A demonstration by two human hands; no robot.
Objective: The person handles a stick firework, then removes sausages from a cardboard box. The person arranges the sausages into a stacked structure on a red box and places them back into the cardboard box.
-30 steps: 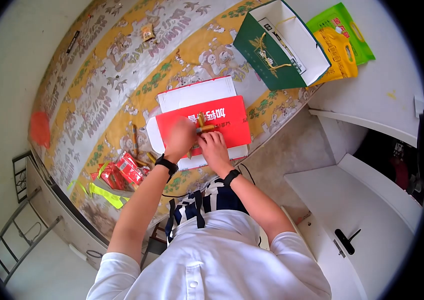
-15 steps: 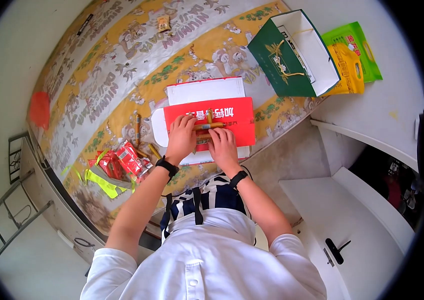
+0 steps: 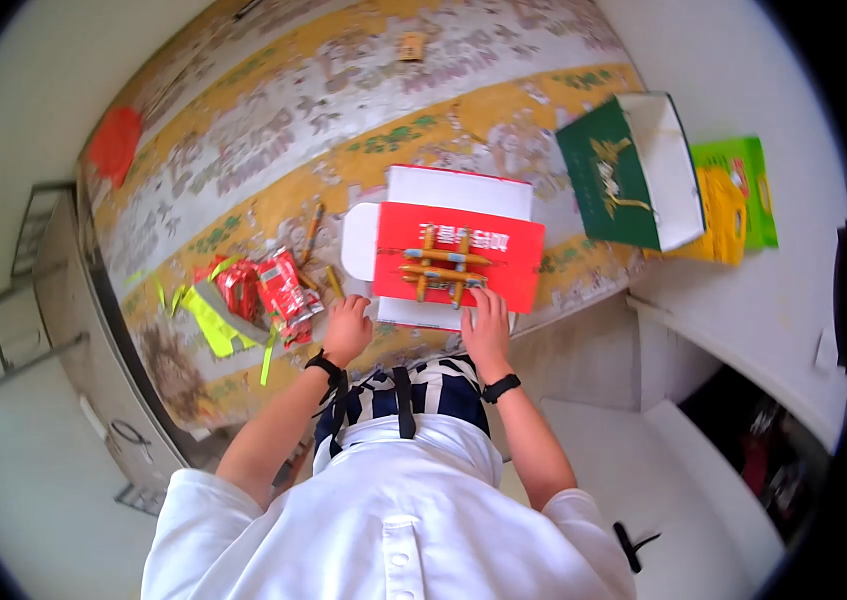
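On the red printed cardboard box (image 3: 519, 262), which lies flat with white flaps out, several thin gold-wrapped sausages (image 3: 448, 256) are laid crosswise in a hash-shaped stack. My right hand (image 3: 487, 335) is at the box's near edge, fingers outstretched, its fingertips close to the right end of the lower crosswise sausage; whether they touch it I cannot tell. Left of the box, my left hand (image 3: 348, 332) hovers over the mat with fingers apart and nothing in it. Just beyond its fingertips lies a loose sausage (image 3: 334, 281), and another loose sausage (image 3: 314, 234) is farther back.
Red plastic packets (image 3: 284, 290) and a neon yellow-grey strip (image 3: 214, 318) lie at left. A green gift bag (image 3: 609, 180) stands at right beside yellow and green bags (image 3: 727, 215). Farther back are a small packet (image 3: 412, 46) and a red-orange item (image 3: 116, 145) on the patterned mat (image 3: 284, 130).
Both hands have drawn back from the sausage stack towards my body, the left one off the box. The stack now shows uncovered. The view has shifted, with the box appearing farther right.
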